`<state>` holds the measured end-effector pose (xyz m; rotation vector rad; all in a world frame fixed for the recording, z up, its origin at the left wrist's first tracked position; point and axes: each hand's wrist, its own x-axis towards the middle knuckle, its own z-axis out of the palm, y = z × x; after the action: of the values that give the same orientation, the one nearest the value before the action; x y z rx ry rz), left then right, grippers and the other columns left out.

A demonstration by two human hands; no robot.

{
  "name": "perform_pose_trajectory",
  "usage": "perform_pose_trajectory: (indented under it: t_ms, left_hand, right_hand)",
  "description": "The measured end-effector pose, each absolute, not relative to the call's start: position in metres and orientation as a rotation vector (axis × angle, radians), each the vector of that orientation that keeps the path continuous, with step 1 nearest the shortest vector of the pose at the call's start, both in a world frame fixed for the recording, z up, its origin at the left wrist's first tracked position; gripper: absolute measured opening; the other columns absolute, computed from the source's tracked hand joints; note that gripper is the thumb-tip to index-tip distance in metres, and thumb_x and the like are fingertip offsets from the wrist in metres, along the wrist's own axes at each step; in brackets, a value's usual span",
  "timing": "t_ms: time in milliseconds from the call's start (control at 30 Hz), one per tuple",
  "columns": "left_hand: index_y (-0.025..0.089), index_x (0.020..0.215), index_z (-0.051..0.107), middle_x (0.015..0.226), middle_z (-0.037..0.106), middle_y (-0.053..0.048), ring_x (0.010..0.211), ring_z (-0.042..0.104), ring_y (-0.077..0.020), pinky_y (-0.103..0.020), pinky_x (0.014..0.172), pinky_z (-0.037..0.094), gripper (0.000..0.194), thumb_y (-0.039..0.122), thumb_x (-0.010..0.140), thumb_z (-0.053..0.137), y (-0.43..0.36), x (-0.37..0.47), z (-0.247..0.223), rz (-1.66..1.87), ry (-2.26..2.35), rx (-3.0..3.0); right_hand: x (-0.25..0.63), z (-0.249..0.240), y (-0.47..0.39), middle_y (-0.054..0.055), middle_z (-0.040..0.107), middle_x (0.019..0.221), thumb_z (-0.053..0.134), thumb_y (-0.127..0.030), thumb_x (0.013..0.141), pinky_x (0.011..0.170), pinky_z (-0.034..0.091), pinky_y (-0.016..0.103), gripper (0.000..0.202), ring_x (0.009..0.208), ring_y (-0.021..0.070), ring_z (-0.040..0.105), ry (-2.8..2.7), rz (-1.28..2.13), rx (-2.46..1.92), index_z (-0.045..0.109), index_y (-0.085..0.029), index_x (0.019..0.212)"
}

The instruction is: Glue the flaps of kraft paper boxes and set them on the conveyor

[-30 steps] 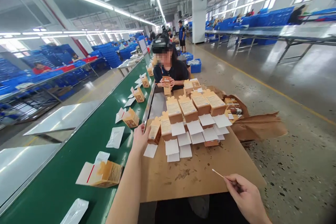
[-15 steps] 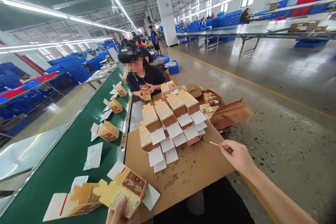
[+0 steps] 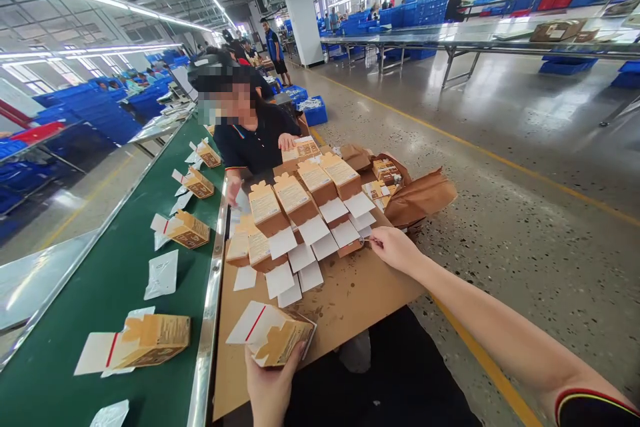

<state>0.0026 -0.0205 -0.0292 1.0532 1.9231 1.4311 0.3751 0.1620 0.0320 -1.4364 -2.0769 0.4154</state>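
Observation:
My left hand [image 3: 274, 377] grips a small brown and cream carton [image 3: 286, 343] from below, over the near end of the cardboard sheet [image 3: 345, 307]. Its notched flaps and a white flap with a red stripe stand open. Between the fingertips of my right hand [image 3: 397, 248] is a thin pale stick [image 3: 367, 239], its tip at the lower right edge of a pile of cartons [image 3: 293, 200]. Several of these cartons lie stacked with white flaps hanging toward me. What the tip touches is too small to tell.
On the left, a green conveyor belt [image 3: 125, 287] with a metal rail carries open cartons [image 3: 157, 340] and white pouches [image 3: 163, 273]. Across the pile sits a co-worker [image 3: 255, 130], one hand on a carton. A torn brown paper bag [image 3: 420, 200] holding cartons stands beyond the sheet.
My left hand has swung its carton right, off the belt side, and turned it. My right hand has carried the stick left to the pile. Another carton now lies at the pile's left side.

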Motion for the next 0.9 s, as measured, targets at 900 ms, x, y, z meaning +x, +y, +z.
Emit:
perform_pose_trajectory:
  t_ms: [900]
  left_hand:
    - [0.024, 0.140, 0.070, 0.140, 0.085, -0.017, 0.123, 0.087, -0.0362, -0.055, 0.113, 0.070, 0.090, 0.051, 0.066, 0.114, -0.010, 0.014, -0.010, 1.543, 1.819, 0.779]
  right_hand:
    - [0.220, -0.036, 0.014, -0.001, 0.069, 0.078, 0.068, -0.010, 0.107, 0.071, 0.049, 0.029, 0.026, 0.072, 0.0167, 0.064, -2.219, 0.704, -0.942, 0.067, -0.024, 0.084]
